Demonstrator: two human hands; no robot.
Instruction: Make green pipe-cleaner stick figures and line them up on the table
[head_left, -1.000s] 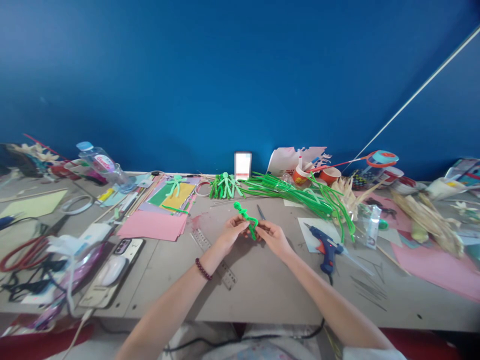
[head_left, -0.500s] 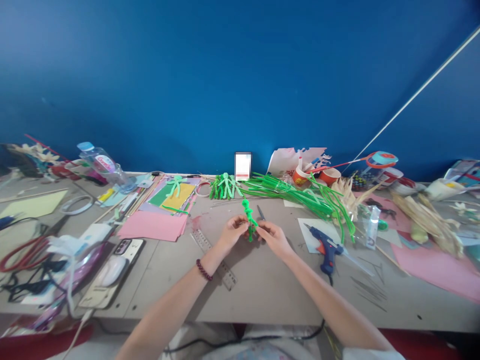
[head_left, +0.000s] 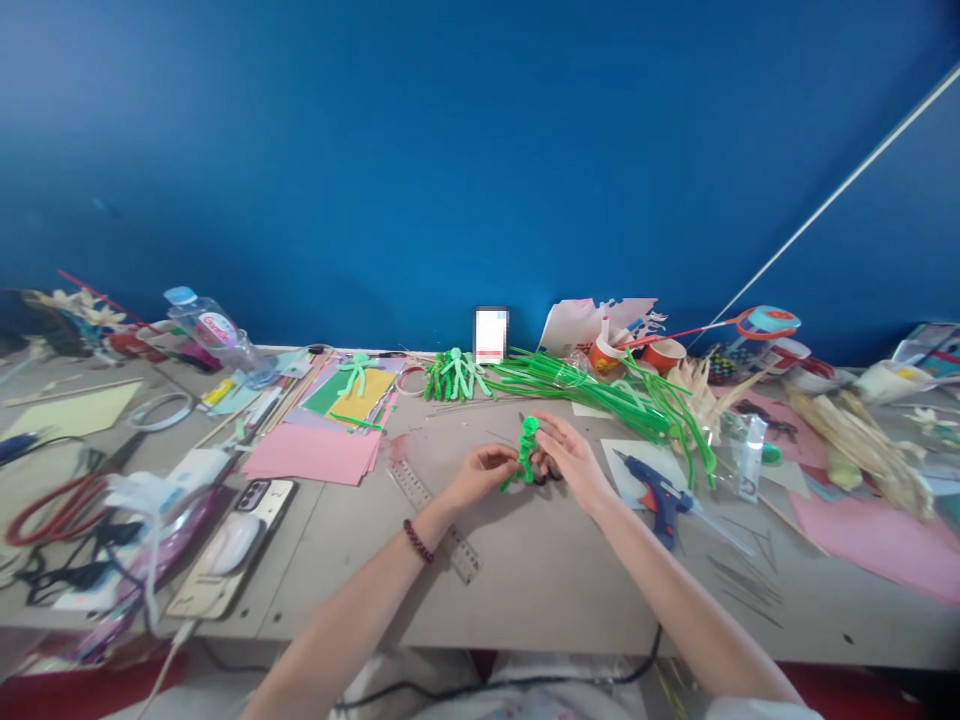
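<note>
A small bright green pipe-cleaner figure point(head_left: 528, 440) with a round coiled top is between my hands, over the middle of the table. My left hand point(head_left: 484, 474) pinches its lower left end, with a purple bead bracelet on that wrist. My right hand point(head_left: 571, 462) has its fingers closed on the figure's upper right side. Dark scissor handles point(head_left: 553, 472) show partly beneath my right hand. More green figures point(head_left: 457, 374) stand at the table's back, beside a bundle of green pipe cleaners point(head_left: 600, 390).
A glue gun point(head_left: 657, 492) lies on white paper to the right. A clear ruler point(head_left: 431, 515) is under my left wrist. Pink paper point(head_left: 311, 454), a phone point(head_left: 232, 550) and a bottle point(head_left: 214, 330) are at left. Red cups point(head_left: 663, 356) stand at the back right.
The green figure and both hands have shifted to the right. Its coiled top has tilted to face me, and my right hand has moved up beside it. The view has shifted slightly.
</note>
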